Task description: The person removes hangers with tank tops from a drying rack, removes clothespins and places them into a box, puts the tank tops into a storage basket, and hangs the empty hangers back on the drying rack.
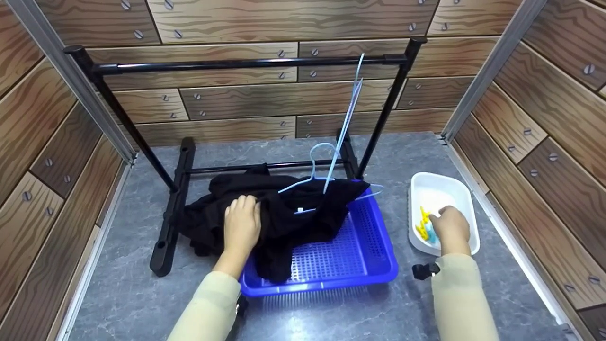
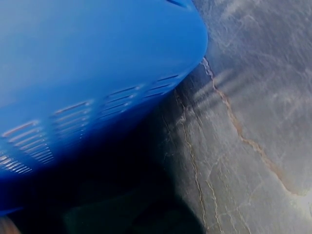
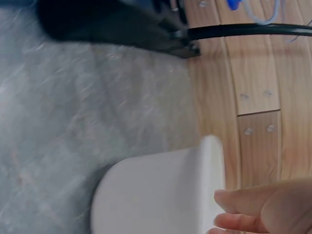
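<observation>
A black garment [image 1: 298, 227] with a neckline lies bunched over the back and left of a blue basket [image 1: 331, 285]. My left hand [image 1: 243, 225] rests on its left part, fingers fairly straight. One light blue hanger [image 1: 312, 163] sits at the garment's neckline, its hook upward and its lower part hidden by cloth. On the right, my right hand [image 1: 453, 226] is inside a white tub [image 1: 416, 182], thumb and fingers slightly apart. Yellow clothespins [image 1: 421, 228] and light blue clothespins [image 1: 432, 235] lie beside its thumb. In the right wrist view no held thing shows between the fingers.
A black rack [image 1: 213, 66] stands behind the basket, its feet on the grey marbled floor [image 1: 128, 289]. Thin light blue hangers [image 1: 350, 111] hang edge-on near the right end of its bar. Wood-patterned walls [image 1: 236, 23] close in the back and both sides.
</observation>
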`<state>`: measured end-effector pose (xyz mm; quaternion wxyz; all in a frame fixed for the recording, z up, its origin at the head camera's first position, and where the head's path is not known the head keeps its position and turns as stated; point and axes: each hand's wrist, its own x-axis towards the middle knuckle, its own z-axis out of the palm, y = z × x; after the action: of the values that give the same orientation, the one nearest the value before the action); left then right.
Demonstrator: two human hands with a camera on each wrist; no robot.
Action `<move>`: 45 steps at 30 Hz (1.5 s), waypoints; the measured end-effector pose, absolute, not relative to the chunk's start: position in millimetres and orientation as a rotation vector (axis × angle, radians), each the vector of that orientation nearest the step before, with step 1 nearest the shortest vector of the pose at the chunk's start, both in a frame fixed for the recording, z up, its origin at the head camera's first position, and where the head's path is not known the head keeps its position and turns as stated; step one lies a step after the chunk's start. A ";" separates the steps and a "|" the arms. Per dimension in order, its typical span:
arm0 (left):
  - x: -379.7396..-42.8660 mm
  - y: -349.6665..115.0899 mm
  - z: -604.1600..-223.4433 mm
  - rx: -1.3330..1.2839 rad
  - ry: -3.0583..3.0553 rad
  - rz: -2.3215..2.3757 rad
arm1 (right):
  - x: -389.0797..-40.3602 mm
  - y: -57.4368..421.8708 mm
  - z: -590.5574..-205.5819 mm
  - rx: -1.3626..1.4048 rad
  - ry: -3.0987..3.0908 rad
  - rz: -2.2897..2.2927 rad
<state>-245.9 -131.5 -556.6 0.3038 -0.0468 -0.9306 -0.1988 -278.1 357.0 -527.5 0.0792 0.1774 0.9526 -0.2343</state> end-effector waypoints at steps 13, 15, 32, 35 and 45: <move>-245.6 -131.5 -557.4 -0.132 -2.439 -0.534 | -273.9 339.6 -493.6 0.407 3.049 -0.794; -245.6 -131.2 -557.4 -0.130 -2.438 -0.535 | -272.7 336.1 -487.3 0.388 3.082 -0.819; -244.8 -131.0 -555.4 -0.112 -2.445 -0.532 | -264.8 292.5 -439.7 0.186 3.297 -0.965; -244.5 -130.9 -554.7 -0.109 -2.449 -0.542 | -264.1 283.6 -436.3 0.146 3.301 -0.974; -244.0 -130.5 -554.6 -0.111 -2.454 -0.537 | -261.1 258.2 -431.4 0.011 3.296 -1.011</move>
<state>-244.0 -130.5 -554.6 0.3085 -0.0420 -0.9283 -0.2032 -261.1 258.2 -431.4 -0.1526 0.0030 0.9449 -0.2897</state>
